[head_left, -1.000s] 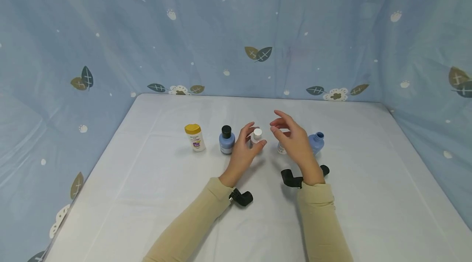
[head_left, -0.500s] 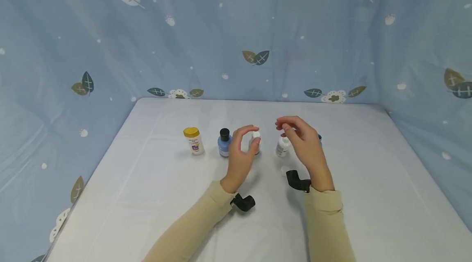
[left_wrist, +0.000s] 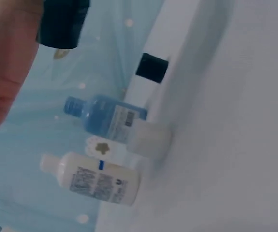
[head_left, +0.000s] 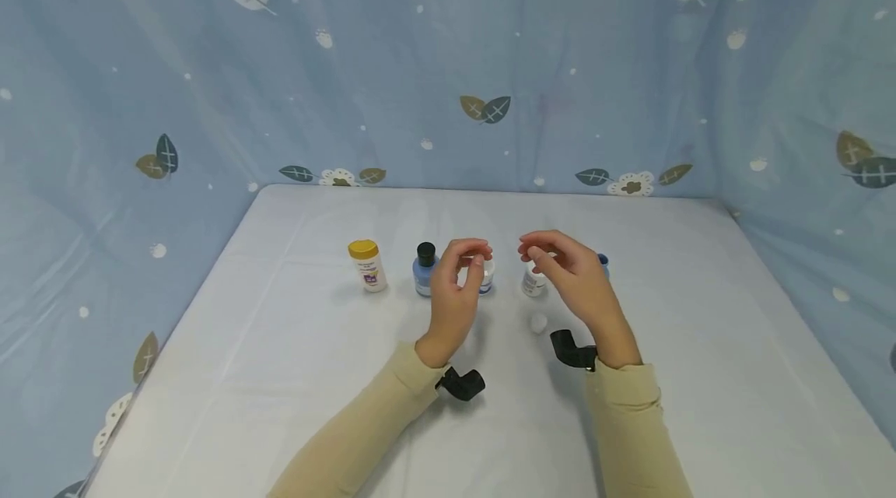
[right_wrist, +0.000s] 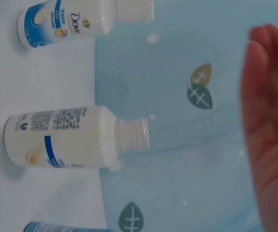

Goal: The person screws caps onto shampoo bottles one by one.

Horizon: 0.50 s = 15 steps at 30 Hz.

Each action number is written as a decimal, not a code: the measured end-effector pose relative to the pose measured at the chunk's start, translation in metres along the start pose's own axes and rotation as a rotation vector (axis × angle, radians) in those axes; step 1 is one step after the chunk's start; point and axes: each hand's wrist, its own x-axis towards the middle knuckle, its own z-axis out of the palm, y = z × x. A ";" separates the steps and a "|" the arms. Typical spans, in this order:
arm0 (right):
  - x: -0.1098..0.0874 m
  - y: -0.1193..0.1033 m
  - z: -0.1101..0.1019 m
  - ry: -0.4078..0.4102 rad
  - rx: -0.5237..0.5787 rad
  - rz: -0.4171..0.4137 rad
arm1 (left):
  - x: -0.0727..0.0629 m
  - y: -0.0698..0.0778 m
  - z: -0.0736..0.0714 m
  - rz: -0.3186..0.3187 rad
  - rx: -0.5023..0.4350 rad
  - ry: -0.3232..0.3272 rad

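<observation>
In the head view my left hand (head_left: 451,307) hovers in front of the white Dove bottle (head_left: 486,282), which is partly hidden behind the fingers. Its fingers curve loosely toward the thumb, with nothing visible between them. My right hand (head_left: 581,280) is raised over the white bottle without a cap (head_left: 533,283), fingers loosely bent. The right wrist view shows this bottle's bare threaded neck (right_wrist: 134,134), apart from the hand. A white cap (head_left: 538,323) lies on the table nearer to me. Behind my right hand stands an uncapped blue bottle (left_wrist: 107,116), mostly hidden in the head view.
Left of my hands stand a blue bottle with a black cap (head_left: 425,274) and a white bottle with a yellow lid (head_left: 368,268). A black cap (left_wrist: 152,67) lies near the uncapped blue bottle. A patterned blue curtain (head_left: 392,78) borders the white table (head_left: 294,373).
My left hand has drawn off the Dove bottle, its fingers and thumb coming closer together. My right hand has shifted slightly right and toward me, and the white cap on the table has come into view.
</observation>
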 end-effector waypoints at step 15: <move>-0.004 0.037 -0.017 -0.256 -0.132 0.231 | -0.006 0.018 0.005 -0.193 -0.031 -0.174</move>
